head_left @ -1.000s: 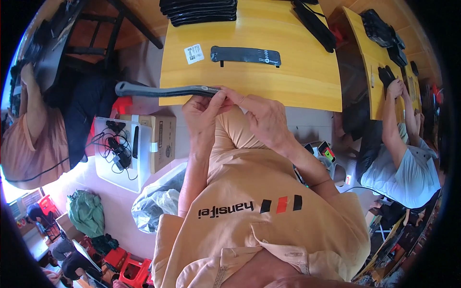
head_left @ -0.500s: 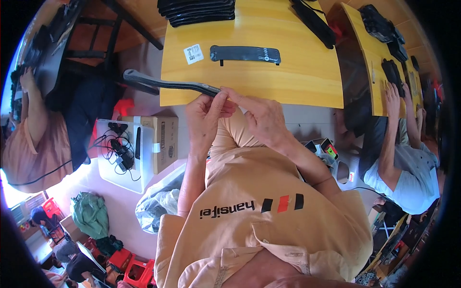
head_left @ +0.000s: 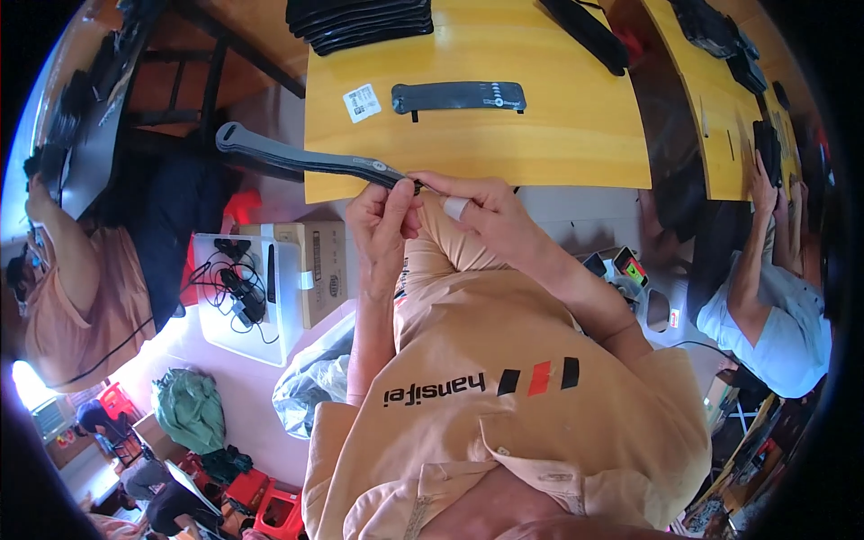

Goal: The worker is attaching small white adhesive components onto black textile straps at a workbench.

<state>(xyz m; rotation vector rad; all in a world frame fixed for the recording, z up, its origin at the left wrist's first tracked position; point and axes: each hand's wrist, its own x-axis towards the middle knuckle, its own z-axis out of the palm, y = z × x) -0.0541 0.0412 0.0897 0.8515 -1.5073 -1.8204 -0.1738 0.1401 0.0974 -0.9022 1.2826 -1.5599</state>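
Observation:
My left hand (head_left: 385, 220) is closed, thumb on top, around one end of a bundle of long dark grey straps (head_left: 301, 159). The layered straps stick out to the left past the table's front edge, and the far tip is rounded with a small hole. Bent inward, my right hand (head_left: 481, 202) pinches at the same held end, its fingertips meeting those of my left hand. A pale band wraps one of its fingers. The small part between the fingertips is mostly hidden. Beyond my hands a similar dark strap (head_left: 459, 96) lies flat on the table, two short black tabs at its front edge.
On the yellow wooden table (head_left: 558, 144) are a white printed label (head_left: 362, 103), a stack of black pouches (head_left: 360, 22) and a long black case (head_left: 585, 34). A clear bin (head_left: 247, 301) of cables and a cardboard box (head_left: 324, 270) stand left. Co-workers sit on both sides.
My right hand has turned and drawn in slightly, so the pale finger band now shows. The strap bundle's free end has shifted a little left and up, its layers more fanned. The view has shifted slightly.

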